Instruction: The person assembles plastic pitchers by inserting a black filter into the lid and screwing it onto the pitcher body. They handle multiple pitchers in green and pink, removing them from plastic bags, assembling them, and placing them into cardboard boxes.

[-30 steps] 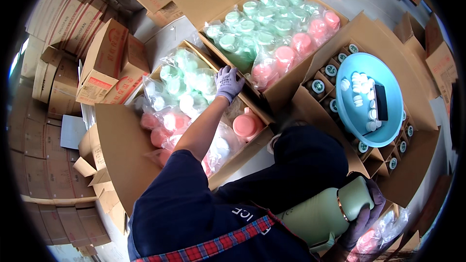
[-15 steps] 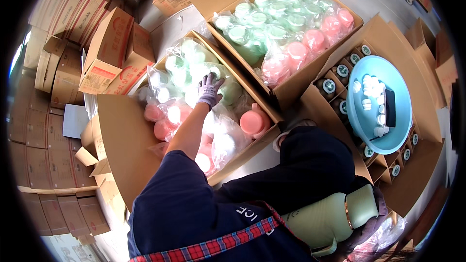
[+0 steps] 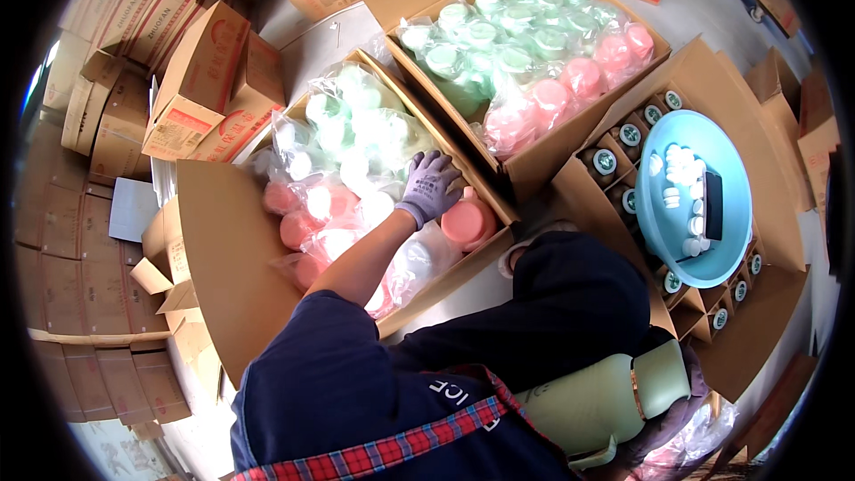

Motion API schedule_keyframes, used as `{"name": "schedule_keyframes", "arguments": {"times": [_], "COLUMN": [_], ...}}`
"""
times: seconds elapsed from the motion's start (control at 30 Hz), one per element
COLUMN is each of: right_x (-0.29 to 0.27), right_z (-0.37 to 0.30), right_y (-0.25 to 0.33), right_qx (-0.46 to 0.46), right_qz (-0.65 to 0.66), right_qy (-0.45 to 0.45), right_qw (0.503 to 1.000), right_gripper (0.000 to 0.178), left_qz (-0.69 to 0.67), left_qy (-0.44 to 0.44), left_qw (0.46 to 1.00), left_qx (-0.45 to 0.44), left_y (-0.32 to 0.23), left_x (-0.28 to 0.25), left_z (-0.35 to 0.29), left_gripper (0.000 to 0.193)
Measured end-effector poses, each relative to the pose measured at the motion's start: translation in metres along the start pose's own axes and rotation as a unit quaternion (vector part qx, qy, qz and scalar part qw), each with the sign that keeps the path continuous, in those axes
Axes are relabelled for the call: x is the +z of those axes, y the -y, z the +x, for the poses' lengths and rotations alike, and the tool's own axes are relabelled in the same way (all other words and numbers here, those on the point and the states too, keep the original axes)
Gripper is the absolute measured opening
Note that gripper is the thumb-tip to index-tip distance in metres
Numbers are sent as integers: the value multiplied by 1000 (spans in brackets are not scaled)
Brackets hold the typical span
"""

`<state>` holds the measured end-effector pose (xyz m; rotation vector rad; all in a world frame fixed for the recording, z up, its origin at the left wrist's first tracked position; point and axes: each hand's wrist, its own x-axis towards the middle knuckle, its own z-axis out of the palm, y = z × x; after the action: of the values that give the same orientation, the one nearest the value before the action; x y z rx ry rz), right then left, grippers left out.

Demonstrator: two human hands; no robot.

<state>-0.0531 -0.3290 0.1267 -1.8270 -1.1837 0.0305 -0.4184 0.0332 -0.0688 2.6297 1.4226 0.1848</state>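
Note:
My left hand [image 3: 429, 188], in a grey-purple glove, reaches into an open carton [image 3: 211, 254] of plastic-bagged pieces. Its fingers are apart, over the bags beside a pink screw-top lid with a handle [image 3: 468, 220]. Pale green bagged pieces [image 3: 352, 125] fill the far part; pink ones [image 3: 303, 229] lie nearer. At the lower right, a large pale green thermos bottle [image 3: 583, 407] with a copper-coloured ring lies tilted across my lap. My right hand [image 3: 681, 419], in a dark purple glove, holds it from behind and below; most of its fingers are hidden.
Behind stands another carton [image 3: 583, 120] of bagged green and pink pieces. On the right, a light blue basin [image 3: 655, 214] with small white caps and a dark block sits on a divided carton [image 3: 757, 321] of bottles. Stacked cartons [image 3: 89, 294] line the left.
My left hand has moved right and nearer, from the green bagged pieces to beside the pink lid. The thermos bottle has stayed nearly in place.

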Motion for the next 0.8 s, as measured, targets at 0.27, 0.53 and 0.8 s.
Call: {"name": "schedule_keyframes", "arguments": {"times": [0.27,0.53,0.8], "right_x": [16,-8,-54], "right_z": [9,9,47], "right_y": [-11,3,-8], "right_qx": [-204,-15,228], "right_qz": [-86,-89,-51], "right_qy": [-115,32,32], "right_qw": [968,995,972], "right_gripper": [40,54,59], "left_qz": [160,263,-162], "left_qy": [11,189,-136], "left_qw": [978,929,957], "left_qx": [-132,-182,200], "left_y": [16,73,-52], "left_x": [-36,-4,-165], "left_z": [167,262,205], "left_gripper": [44,58,35]}}
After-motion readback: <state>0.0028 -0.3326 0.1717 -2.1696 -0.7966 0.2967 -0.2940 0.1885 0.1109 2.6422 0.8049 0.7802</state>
